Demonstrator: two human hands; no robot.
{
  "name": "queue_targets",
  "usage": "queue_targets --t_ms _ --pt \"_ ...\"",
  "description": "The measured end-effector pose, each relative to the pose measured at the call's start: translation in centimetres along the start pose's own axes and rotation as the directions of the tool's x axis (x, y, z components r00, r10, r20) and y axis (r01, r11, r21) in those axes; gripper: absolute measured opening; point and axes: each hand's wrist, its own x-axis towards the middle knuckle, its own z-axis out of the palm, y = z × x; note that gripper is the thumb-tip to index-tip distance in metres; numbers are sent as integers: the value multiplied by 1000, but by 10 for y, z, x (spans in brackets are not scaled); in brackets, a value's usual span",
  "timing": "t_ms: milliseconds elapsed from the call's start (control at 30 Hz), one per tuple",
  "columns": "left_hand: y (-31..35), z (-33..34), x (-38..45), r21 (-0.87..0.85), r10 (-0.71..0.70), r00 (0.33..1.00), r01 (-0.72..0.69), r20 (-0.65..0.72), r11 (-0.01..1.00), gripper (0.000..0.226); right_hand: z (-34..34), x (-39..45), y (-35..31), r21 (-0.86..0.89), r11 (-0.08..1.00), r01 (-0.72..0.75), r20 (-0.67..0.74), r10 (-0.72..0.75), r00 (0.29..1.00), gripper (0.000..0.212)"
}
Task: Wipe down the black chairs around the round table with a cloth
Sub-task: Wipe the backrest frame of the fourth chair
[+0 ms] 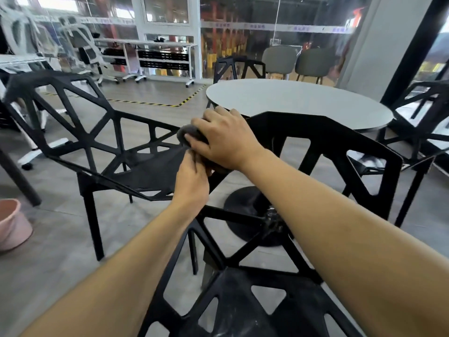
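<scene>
A dark grey cloth (188, 133) is bunched between both hands, just left of the backrest top of the black lattice chair (323, 144) in front of me. My right hand (224, 139) grips the cloth from above. My left hand (192, 181) pinches its lower end from below. A second black chair (80, 132) stands to the left, its seat under the hands. The round grey table (298, 100) lies behind the hands. Two more black chairs stand at the far side (239, 66) and the right (422, 122).
A pink bucket (12, 224) stands on the floor at the left edge. The table's black round base (245, 215) sits under the chairs. Grey upholstered chairs (298, 60) and white office chairs (80, 49) stand farther back by glass walls. Yellow-black tape marks the floor.
</scene>
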Motion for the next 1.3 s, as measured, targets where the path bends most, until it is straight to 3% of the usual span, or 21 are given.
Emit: queue_targets --t_ms 67,133,233,300,467,667,800,867,1000,1067,1167,1233,1300 --pt "-3 1 -1 25 15 1000 -14 -21 1000 30 -15 -5 34 -21 991 -134 11 135 991 45" --pt "-3 3 -3 -10 21 999 -21 -24 1000 31 -32 -20 86 -75 931 -356 24 359 933 46" --pt "-3 3 -1 -4 32 999 -32 -12 999 32 -70 -68 155 -92 723 -685 -9 687 726 48" --pt "-2 3 0 -9 27 1000 -27 -13 1000 32 -88 -102 171 -117 633 -766 -37 767 640 49" --pt "-3 5 -2 -6 15 1000 -15 -3 1000 33 -93 -138 166 -141 529 -837 -168 820 547 53" --pt "-1 5 -1 45 0 1000 -1 4 999 34 -61 -100 141 -163 628 -761 -233 725 648 54" --pt "1 5 -1 68 19 1000 -20 10 998 35 -42 -70 122 -134 661 -738 -240 701 672 54" --pt "3 6 -2 72 8 1000 -8 -1 997 35 -33 -57 106 -133 719 -682 -240 644 726 52" --pt "4 6 0 83 10 1000 -9 -7 996 34 -7 -15 49 -49 871 -489 -166 476 864 48" --pt "2 6 1 111 29 999 -26 -26 994 34 4 -6 21 -10 951 -310 -181 304 935 43" --pt "0 8 0 129 66 996 -58 -55 990 35 7 -17 24 -69 990 -125 -219 108 970 40" --pt "-3 7 1 116 74 995 -66 -73 991 35 -2 -26 50 -103 979 -173 -207 149 967 40" --pt "-3 8 1 106 72 995 -65 -68 992 36 -17 -44 84 -151 925 -349 -190 319 928 44"
